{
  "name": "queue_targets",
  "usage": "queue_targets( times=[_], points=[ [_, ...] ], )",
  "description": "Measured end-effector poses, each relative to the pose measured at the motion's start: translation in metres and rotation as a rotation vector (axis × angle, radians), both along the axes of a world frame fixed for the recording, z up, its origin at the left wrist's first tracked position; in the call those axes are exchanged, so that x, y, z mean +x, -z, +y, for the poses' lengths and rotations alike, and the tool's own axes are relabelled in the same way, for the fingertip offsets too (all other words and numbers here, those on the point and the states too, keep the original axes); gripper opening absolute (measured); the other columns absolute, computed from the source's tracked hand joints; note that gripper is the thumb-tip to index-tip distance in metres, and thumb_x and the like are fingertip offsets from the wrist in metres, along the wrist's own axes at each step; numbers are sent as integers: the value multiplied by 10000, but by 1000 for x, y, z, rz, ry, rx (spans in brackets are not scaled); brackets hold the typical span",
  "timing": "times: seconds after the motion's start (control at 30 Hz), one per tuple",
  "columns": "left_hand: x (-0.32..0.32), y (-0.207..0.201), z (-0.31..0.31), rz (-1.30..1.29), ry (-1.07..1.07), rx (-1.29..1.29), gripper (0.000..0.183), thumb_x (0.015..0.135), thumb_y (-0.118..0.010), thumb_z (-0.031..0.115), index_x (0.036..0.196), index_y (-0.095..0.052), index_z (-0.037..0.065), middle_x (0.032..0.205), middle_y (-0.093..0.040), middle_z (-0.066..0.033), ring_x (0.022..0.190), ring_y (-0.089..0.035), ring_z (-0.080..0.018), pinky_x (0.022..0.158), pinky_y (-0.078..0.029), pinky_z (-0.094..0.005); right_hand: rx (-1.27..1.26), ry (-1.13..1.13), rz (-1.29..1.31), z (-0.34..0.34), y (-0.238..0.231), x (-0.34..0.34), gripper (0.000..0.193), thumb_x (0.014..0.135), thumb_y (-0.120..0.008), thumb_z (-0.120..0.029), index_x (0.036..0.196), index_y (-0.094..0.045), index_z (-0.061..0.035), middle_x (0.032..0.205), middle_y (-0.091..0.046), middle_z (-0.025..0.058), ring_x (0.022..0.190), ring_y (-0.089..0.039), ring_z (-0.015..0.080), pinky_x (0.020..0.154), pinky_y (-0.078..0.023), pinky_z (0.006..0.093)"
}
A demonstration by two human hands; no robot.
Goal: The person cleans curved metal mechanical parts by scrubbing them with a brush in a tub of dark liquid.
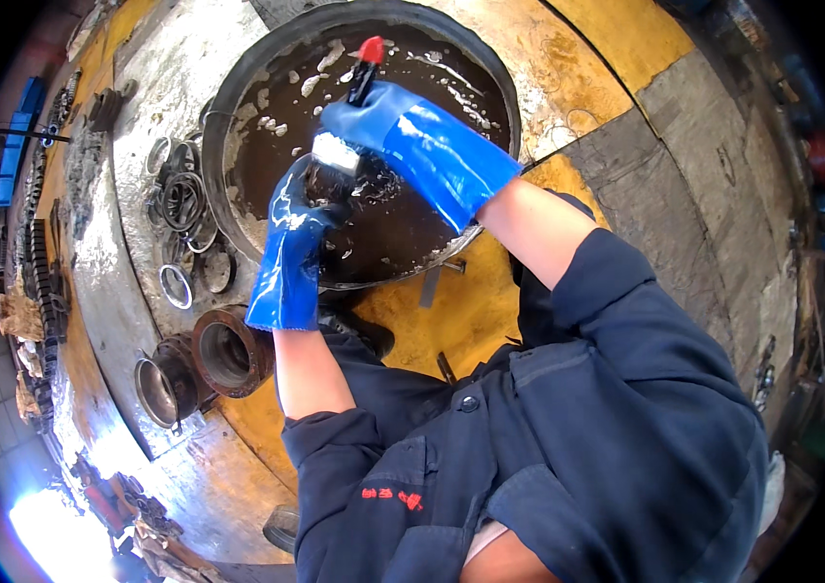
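A: In the head view, where do we find edges and room?

B: We see the round tub's rim (214,170) curving about both hands; brown, foamy liquid (276,180) spreads inside it to the left and beyond the hands; metal rings (179,201) lie just outside the rim on the left, with a rusty flanged cylinder (233,361) beside the left forearm; to our right, grey floor plates (655,185) stretch outward, and yellow floor (456,325) shows between tub and body.

A: And how do we hold ourselves?

B: Our right arm reaches in diagonally, elbow wide, its blue-gloved right hand (369,121) closed around the brush (366,78); the black handle's red end tilts up and away, the white bristles face back toward us; our left hand (294,228), gloved too, comes over the near-left rim, fingers curled around a dark wet part (328,185).

A: Where is that part?

B: Above the liquid, just below the bristles; the brush and gloves partly cover it, so we cannot tell its full shape.
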State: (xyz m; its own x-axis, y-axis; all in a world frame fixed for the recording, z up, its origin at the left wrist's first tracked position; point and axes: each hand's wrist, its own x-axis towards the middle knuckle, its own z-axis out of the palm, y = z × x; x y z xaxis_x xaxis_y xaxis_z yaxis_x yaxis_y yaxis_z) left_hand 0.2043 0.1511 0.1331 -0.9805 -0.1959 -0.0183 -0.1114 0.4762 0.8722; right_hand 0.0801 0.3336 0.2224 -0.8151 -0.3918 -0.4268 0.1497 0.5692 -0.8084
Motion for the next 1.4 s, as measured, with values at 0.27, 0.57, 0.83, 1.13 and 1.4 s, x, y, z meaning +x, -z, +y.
queue_targets(
  times=[0.27,0.57,0.83,1.13,1.4],
  points=[
    [8,12,-6,-153,-83,253,741,737,-839,120,1418,-596,-40,1275,-709,-155,1123,-689,-245,995,-544,-354,-137,281,-114,39,71,-37,418,890,-704,-423,951,-770,-14,828,-727,122,757,-666,204,727,-525,368],
    [7,7,4,-43,-76,-146,619,778,-811,157,1346,-646,-25,1164,-753,-142,1024,-726,-231,918,-567,-362,15,273,-4,46,134,-51,498,931,-629,-437,1175,-770,-27,1134,-760,274,1114,-724,427,984,-551,462],
    [3,-20,30,-339,-109,-126,579,787,-816,101,1333,-655,-6,1142,-774,-128,1015,-742,-225,877,-589,-352,-4,-29,114,58,132,-62,504,920,-634,-503,1102,-776,-55,1029,-780,220,1005,-757,386,903,-583,440],
    [1,8,10,-331,-129,-157,509,723,-912,117,1182,-715,23,988,-772,-78,841,-708,-191,730,-586,-372,-504,-189,-51,32,65,-11,374,981,-680,-430,959,-790,-73,825,-752,82,775,-672,146,748,-526,350],
    [-1,-1,-17,-319,33,-234,715,743,-902,186,1368,-622,-20,1185,-758,-135,1072,-729,-219,910,-591,-362,-322,-30,-140,44,61,-39,449,900,-672,-459,1140,-791,-98,1046,-788,189,941,-755,325,883,-569,414]
  ],
)
